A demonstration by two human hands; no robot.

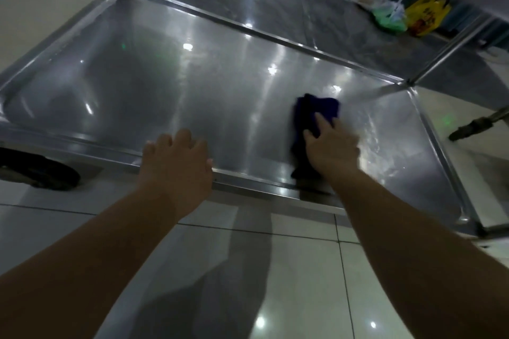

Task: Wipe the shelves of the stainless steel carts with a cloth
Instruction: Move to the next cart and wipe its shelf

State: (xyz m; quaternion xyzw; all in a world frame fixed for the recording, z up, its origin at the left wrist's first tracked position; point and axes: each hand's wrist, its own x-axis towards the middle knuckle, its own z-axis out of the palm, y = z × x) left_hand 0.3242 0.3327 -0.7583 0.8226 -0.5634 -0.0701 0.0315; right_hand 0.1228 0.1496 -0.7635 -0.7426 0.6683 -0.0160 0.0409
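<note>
Right grip [332,151]: spread flat with straight fingers, pressing the cloth onto the shelf rather than curling round it.
Left grip [176,162]: holds nothing. Its fingers are loosely bent and rest at the near rim, at 9 o'clock from the right grip.
Shelf [137,77]: a low steel tray with a raised rim, filling the middle of the view, with nothing on it but the cloth.
Floor [275,270]: pale tiles at 6 o'clock, under both forearms.
Wheel [38,170]: a dark caster at 9 o'clock, below the shelf's near left corner.
Bags [385,12]: white, green and yellow plastic bags at 1 o'clock, beyond the far rim. Whether they sit on the floor or on another shelf I cannot tell.
Cloth [316,103]: dark blue and bunched, lying on the shelf right of centre and reaching the near rim. Its near half is under the right grip.
Wet streaks [385,132]: a shiny, smeared patch at 3 o'clock from the cloth, towards the right rim.
Done: probably the right end of this shelf, judging by that sheen.
Left: likely the middle and the left end at 9 to 10 o'clock, which look duller and hazy, plus any other shelves, which do not clearly show.
</note>
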